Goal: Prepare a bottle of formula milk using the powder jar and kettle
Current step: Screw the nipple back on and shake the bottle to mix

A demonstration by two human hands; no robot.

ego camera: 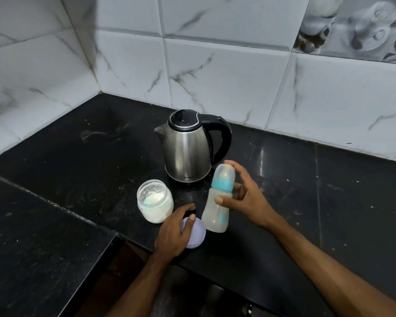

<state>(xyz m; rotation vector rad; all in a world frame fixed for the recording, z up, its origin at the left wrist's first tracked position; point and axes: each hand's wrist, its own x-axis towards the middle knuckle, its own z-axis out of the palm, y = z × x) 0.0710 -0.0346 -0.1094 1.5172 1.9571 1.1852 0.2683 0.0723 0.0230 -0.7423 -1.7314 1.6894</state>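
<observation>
A steel kettle [188,147] with a black lid and handle stands on the black counter [82,161]. In front of it, to the left, sits an uncapped glass jar [154,200] of white powder. My left hand [174,232] holds the jar's pale lilac lid [196,234] near the counter's front edge, thumb on top. The baby bottle [218,200], clear cap on and teal collar, holds cloudy liquid and leans slightly. It looks blurred. My right hand [245,200] grips the bottle's middle from the right, thumb across its front.
White marble-look tiles cover the walls behind and to the left, meeting in a corner. A second black counter section [32,248] runs along the left. A dark gap lies below the front edge, between my forearms.
</observation>
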